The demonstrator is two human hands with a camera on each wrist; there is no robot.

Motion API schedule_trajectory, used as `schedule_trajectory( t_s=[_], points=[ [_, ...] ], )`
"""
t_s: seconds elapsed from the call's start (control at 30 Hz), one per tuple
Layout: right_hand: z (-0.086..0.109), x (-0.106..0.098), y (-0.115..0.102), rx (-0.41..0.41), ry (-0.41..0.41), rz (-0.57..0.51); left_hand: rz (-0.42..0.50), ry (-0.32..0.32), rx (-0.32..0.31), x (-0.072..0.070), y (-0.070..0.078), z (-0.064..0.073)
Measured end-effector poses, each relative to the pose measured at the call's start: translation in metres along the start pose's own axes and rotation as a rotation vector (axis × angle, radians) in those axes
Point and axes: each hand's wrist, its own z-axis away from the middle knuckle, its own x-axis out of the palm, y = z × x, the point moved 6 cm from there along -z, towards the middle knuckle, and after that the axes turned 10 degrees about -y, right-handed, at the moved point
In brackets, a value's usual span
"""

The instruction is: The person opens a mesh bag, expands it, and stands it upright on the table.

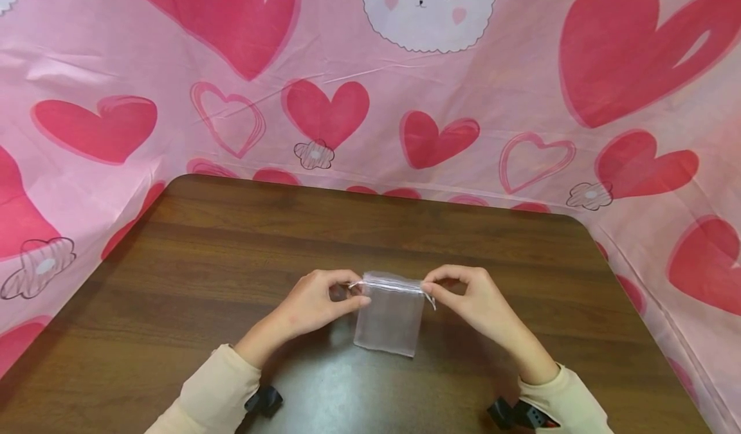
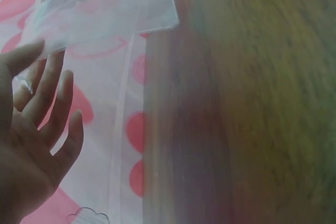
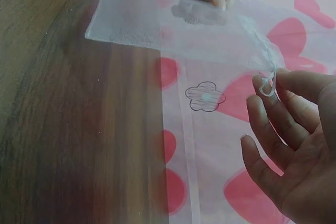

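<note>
A small sheer white drawstring pouch [image 1: 388, 321] is held up by its top corners above the table, mouth side away from the person. White cords gather its neck, with short loops at both sides. At the left corner, my left hand [image 1: 315, 302] holds the pouch's edge between thumb and index finger. My right hand [image 1: 471, 292] pinches the opposite corner by the cord. In the right wrist view, a cord loop [image 3: 269, 86] hangs by the right fingertips, the other fingers loosely spread. The left wrist view shows the pouch [image 2: 121, 14] beyond the left thumb.
A dark brown wooden table [image 1: 260, 241] with rounded far corners lies beneath the hands. Pink cloth [image 1: 347, 54] printed with red hearts surrounds its back and sides. Black straps with small devices [image 1: 264, 400] sit at both sleeve cuffs.
</note>
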Motion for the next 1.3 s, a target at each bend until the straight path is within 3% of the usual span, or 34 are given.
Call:
schedule_trajectory(
  t_s=[0.13,0.4,0.67,1.0,1.3],
  points=[
    [0.001,0.002,0.003,0.013,-0.003,-0.044,0.034,0.018,-0.015,0.0,0.001,0.0],
    [0.004,0.005,0.01,0.026,-0.011,-0.115,0.114,0.068,0.014,-0.003,0.005,-0.001],
    [0.006,0.016,0.018,0.074,-0.023,-0.099,0.131,0.081,0.013,-0.004,0.005,-0.002],
    [0.009,0.031,0.022,0.038,-0.104,-0.161,0.136,0.087,0.029,-0.004,0.005,-0.003],
    [0.01,0.032,0.019,0.025,-0.024,-0.133,0.159,0.077,0.028,-0.003,0.005,-0.003]
  ],
)
